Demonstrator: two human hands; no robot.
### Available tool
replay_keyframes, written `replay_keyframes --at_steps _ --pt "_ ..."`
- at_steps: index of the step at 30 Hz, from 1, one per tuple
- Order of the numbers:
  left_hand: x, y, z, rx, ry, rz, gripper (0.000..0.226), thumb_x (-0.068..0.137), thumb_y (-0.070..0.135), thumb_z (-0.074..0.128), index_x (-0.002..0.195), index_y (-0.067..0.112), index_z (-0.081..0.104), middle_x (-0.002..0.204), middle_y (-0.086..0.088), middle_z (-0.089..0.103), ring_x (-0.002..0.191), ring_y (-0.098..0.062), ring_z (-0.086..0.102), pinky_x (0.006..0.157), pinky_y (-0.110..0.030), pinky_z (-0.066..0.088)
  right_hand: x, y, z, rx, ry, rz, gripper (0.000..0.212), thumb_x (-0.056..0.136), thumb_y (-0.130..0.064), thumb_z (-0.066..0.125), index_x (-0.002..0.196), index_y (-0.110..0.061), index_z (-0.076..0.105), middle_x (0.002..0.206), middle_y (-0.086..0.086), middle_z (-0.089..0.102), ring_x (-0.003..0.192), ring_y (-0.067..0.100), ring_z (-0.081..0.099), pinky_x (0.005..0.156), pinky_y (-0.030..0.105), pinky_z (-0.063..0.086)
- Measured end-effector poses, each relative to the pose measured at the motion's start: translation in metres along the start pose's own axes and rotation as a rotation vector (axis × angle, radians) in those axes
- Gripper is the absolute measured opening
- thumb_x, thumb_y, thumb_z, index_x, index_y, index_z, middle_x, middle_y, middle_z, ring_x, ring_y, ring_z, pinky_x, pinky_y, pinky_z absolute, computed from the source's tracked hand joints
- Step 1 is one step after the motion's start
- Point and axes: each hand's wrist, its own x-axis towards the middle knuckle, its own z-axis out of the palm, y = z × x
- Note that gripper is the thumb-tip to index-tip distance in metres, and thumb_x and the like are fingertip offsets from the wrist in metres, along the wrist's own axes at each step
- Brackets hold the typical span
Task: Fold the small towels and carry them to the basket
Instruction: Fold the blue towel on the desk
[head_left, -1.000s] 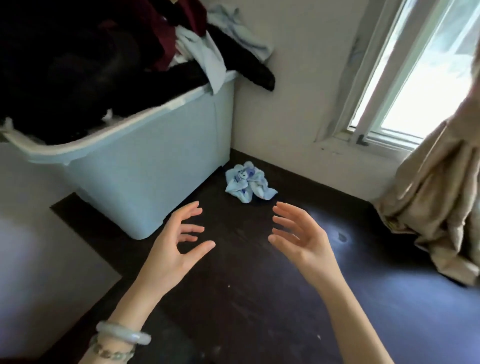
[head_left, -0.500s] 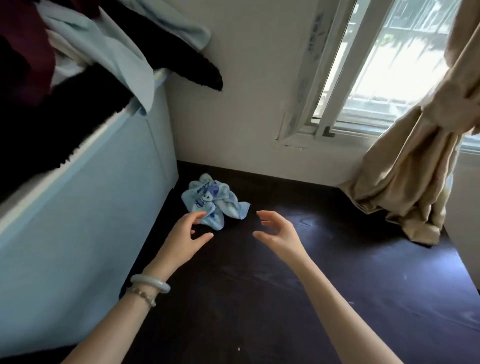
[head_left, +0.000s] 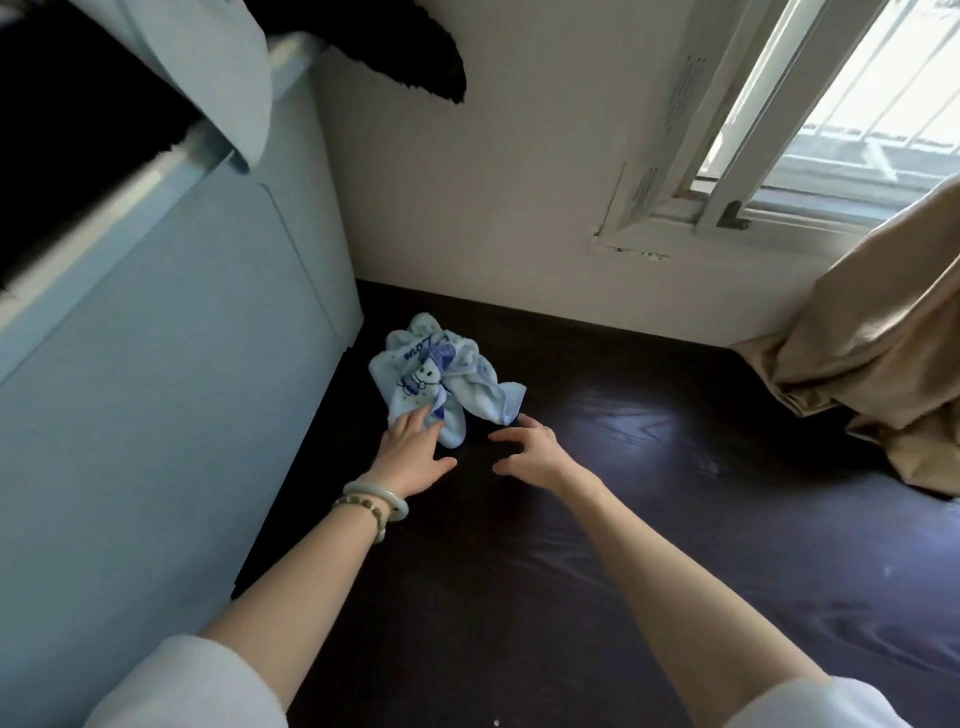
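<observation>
A small light-blue towel (head_left: 441, 371) with a dark-blue cartoon print lies crumpled on the dark floor, in the corner between the wall and a pale-blue basket (head_left: 171, 374). My left hand (head_left: 413, 449) reaches it with fingers spread, the fingertips touching the towel's near edge. My right hand (head_left: 530, 449) hovers open just below the towel's right end, its fingertips a short way from the cloth. Neither hand has closed on the towel.
The basket is heaped with dark and light-blue clothes (head_left: 156, 67) that hang over its rim. A white wall and a window (head_left: 841, 114) stand behind the towel. A beige curtain (head_left: 872, 353) pools on the floor at the right.
Both hands have moved forward and down toward the towel. The left fingertips now touch it. The view has come closer to the floor corner.
</observation>
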Motion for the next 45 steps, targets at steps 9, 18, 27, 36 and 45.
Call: replay_keyframes --at_steps 9,18,27,36,45 --pt "-0.030 0.001 0.006 -0.044 0.181 0.070 0.063 0.095 0.036 0.049 0.148 0.013 0.027 0.155 -0.003 0.024 0.143 -0.019 0.022 0.113 -0.037 0.023 -0.017 -0.001 -0.004 0.235 0.174 -0.008 0.051 0.078 -0.010 0.062 0.128 -0.012 0.057 0.132 0.004 0.054 0.114 0.016 0.056 0.086 0.015 0.039" --pt "-0.097 0.015 -0.021 -0.260 0.388 0.086 0.054 0.093 0.018 0.054 0.144 0.010 0.038 0.152 -0.001 0.033 0.139 -0.019 0.031 0.114 -0.033 0.024 -0.129 0.009 -0.092 0.485 0.509 -0.141 0.027 0.082 -0.004 0.060 0.077 -0.028 0.071 0.075 -0.012 0.066 0.072 0.003 0.059 0.067 0.015 0.043" --pt "-0.183 0.126 -0.019 -0.635 0.413 0.334 0.069 0.076 0.053 0.066 0.134 0.025 0.041 0.139 0.015 0.035 0.131 0.002 0.033 0.108 -0.021 0.032 -0.234 0.003 -0.097 0.377 0.503 -0.224 0.037 0.081 -0.007 0.055 0.062 -0.037 0.066 0.068 0.000 0.062 0.058 0.012 0.048 0.056 0.025 0.039" --pt "-0.258 0.193 0.023 -0.767 0.376 0.321 0.060 0.083 0.023 0.066 0.121 0.047 0.025 0.116 0.023 0.049 0.097 -0.002 0.061 0.078 -0.033 0.055 -0.280 0.006 -0.084 0.743 0.481 -0.129 0.028 0.080 0.006 0.048 0.073 -0.014 0.066 0.057 0.000 0.047 0.052 0.012 0.046 0.049 0.023 0.045" --pt "-0.243 0.164 -0.045 -0.713 0.376 0.397 0.012 0.091 0.026 0.061 0.086 0.020 0.070 0.077 0.001 0.070 0.073 -0.013 0.067 0.066 -0.032 0.053 -0.315 0.010 -0.096 0.267 0.281 -0.377 0.050 0.081 -0.001 0.060 0.127 -0.020 0.052 0.111 -0.002 0.047 0.101 0.009 0.052 0.082 0.021 0.051"
